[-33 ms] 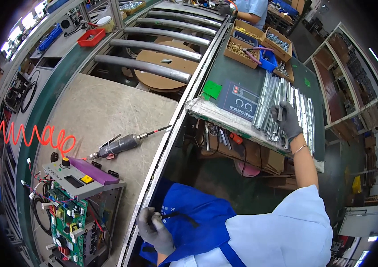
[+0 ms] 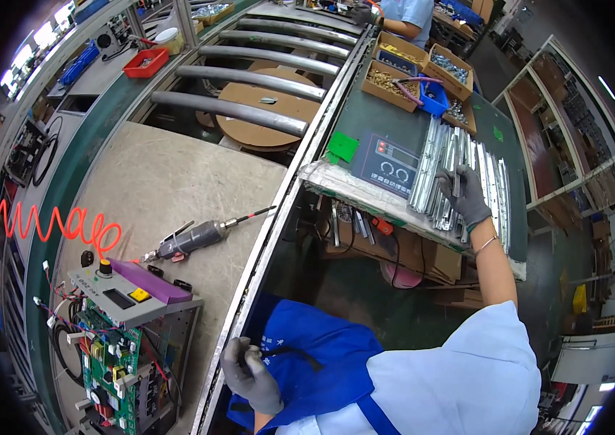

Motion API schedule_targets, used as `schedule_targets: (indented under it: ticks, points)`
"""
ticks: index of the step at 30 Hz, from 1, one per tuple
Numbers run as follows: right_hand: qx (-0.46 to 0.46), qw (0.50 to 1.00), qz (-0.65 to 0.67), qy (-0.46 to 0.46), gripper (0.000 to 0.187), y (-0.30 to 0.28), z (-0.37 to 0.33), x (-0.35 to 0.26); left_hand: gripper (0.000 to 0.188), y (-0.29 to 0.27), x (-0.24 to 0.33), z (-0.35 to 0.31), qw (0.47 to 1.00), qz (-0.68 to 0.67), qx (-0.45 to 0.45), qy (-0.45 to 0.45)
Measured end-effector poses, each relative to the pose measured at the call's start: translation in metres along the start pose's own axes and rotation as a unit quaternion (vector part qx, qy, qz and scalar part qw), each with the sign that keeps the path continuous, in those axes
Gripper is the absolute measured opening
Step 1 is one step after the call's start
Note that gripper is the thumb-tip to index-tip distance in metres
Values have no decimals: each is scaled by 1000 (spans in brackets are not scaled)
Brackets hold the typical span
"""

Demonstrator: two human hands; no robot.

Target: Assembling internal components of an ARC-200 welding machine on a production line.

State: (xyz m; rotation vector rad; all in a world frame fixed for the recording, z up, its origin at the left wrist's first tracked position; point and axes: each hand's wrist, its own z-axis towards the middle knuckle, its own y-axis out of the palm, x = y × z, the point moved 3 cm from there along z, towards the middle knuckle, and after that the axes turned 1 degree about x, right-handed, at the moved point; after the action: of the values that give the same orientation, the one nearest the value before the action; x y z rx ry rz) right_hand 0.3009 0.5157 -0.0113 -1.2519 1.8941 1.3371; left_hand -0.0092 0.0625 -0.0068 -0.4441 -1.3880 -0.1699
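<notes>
A: What's the right hand (image 2: 472,197) up to?
B: Curled over the metal strips (image 2: 430,167) on the right counter (image 2: 359,119); can't tell if it's gripping one. The left hand (image 2: 253,377) is half-open, looks empty.
A: Much done?
B: The electronics unit (image 2: 133,341) has its front panel (image 2: 113,290) on, but circuit boards (image 2: 104,362) exposed. I'd say unfinished.

Metal strips (image 2: 429,170), long, silvery, roughly parallel
</notes>
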Motion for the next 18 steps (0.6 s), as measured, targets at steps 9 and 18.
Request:
schedule_targets:
  ticks: [9,18]
  points:
    - [61,793,-599,-96,48,9,7,-7,30,6,3,9,1000,-23,13,-8]
    - [-26,828,-560,25,15,44,4,-5,28,2,-5,9,998,-12,17,-55]
